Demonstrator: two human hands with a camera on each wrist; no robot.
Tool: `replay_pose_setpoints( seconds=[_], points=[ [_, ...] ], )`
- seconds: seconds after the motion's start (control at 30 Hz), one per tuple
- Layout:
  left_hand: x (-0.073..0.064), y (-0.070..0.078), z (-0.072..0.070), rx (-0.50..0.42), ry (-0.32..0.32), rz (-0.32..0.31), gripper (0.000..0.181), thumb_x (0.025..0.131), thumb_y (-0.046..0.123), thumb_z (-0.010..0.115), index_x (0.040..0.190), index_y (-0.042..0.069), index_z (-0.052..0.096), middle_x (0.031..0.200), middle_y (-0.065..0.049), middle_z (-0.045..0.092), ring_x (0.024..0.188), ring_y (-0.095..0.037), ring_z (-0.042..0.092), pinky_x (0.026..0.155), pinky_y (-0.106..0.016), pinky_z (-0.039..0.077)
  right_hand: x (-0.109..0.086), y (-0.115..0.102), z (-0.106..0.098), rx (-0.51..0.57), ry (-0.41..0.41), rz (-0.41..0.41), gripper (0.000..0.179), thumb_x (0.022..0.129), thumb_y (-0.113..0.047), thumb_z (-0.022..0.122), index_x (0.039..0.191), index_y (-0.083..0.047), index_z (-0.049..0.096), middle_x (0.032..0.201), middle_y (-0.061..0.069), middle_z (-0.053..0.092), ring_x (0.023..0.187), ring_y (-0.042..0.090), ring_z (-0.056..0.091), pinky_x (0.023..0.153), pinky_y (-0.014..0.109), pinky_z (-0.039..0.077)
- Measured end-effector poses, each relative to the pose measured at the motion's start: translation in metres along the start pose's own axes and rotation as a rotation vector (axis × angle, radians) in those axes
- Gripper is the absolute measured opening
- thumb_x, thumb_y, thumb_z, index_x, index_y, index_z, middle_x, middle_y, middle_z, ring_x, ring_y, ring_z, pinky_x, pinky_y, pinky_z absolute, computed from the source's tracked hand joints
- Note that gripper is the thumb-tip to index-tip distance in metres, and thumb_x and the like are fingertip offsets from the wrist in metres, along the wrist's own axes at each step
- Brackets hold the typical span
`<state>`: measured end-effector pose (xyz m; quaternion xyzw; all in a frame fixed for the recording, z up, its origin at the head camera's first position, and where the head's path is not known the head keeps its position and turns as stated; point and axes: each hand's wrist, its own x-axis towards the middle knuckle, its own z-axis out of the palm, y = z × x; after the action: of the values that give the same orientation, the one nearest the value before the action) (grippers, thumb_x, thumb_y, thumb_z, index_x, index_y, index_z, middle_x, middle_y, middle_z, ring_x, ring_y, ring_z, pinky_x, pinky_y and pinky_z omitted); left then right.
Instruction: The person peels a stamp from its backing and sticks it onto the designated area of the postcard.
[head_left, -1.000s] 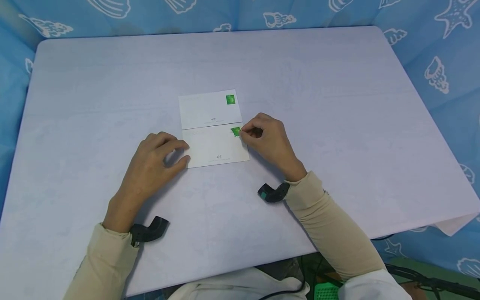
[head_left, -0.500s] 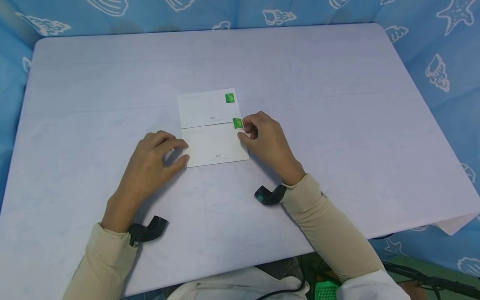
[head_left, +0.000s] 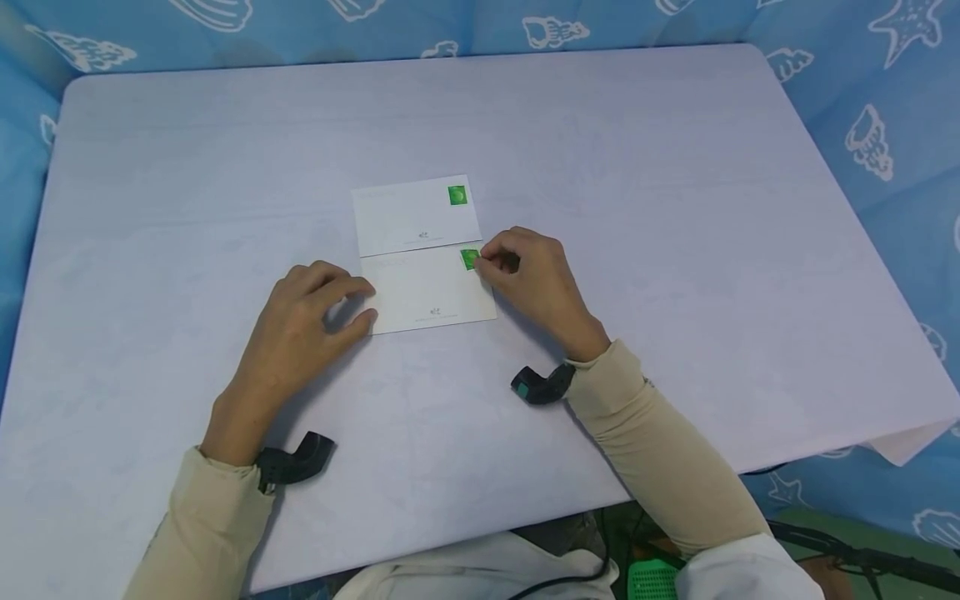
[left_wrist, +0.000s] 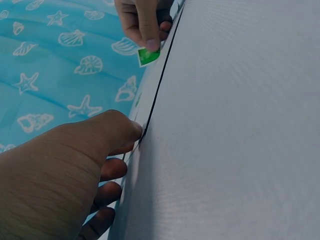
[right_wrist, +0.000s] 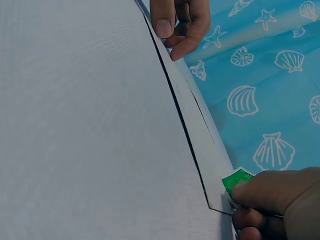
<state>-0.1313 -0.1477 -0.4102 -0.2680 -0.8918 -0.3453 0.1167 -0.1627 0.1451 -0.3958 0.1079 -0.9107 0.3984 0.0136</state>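
Two white cards lie edge to edge on the table, each with small print near its bottom. The far card (head_left: 405,217) bears a green stamp (head_left: 457,195) at its upper right corner. A second green stamp (head_left: 470,258) is at the near card's upper right corner; my right hand (head_left: 536,283) pinches it by its right side between thumb and forefinger. In the right wrist view this stamp (right_wrist: 236,180) tilts up off the near card (right_wrist: 192,120). My left hand (head_left: 303,321) rests at the near card's left edge, thumb and forefinger apart and touching it.
A white cloth (head_left: 675,208) covers the table, with blue shell-patterned curtains (head_left: 495,29) behind and at the sides. Black wrist cameras (head_left: 296,460) sit by both sleeves. Below the near table edge are a green basket (head_left: 652,579) and black cables.
The stamp in my right hand moved up towards the seam between the cards, then back down onto the near card's corner. My left hand has stayed at the card's left edge.
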Motion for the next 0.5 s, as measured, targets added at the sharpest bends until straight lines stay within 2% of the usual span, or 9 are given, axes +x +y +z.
replay_pose_setpoints(
  seconds=[0.17,0.33,0.5],
  points=[
    [0.001,0.0,0.0,-0.003,0.001,0.011,0.021,0.08,0.008,0.082,0.099,0.006,0.074,0.098,-0.008,0.064,0.085,-0.028,0.054,0.075,-0.041,0.04,0.0,-0.001,0.0,-0.021,-0.012,0.018,0.003,0.089,-0.005,0.073,0.09,-0.003,0.074,0.082,0.003,0.062,0.076,0.016,0.055,0.069,0.026,0.045],
    [0.001,0.002,-0.001,0.004,-0.009,-0.003,0.021,0.08,0.008,0.082,0.1,0.006,0.074,0.098,-0.008,0.064,0.086,-0.028,0.054,0.075,-0.041,0.04,-0.001,-0.008,0.0,-0.104,-0.03,0.061,0.006,0.09,-0.007,0.073,0.092,-0.002,0.073,0.085,0.005,0.061,0.079,0.017,0.056,0.071,0.028,0.046],
    [0.001,0.003,-0.002,0.004,-0.017,-0.028,0.022,0.081,0.009,0.082,0.101,0.007,0.075,0.099,-0.008,0.063,0.087,-0.028,0.052,0.076,-0.041,0.039,0.001,-0.014,-0.001,-0.139,-0.04,0.128,0.022,0.091,-0.011,0.073,0.11,-0.001,0.066,0.09,0.006,0.058,0.081,0.019,0.054,0.071,0.029,0.044]
  ],
)
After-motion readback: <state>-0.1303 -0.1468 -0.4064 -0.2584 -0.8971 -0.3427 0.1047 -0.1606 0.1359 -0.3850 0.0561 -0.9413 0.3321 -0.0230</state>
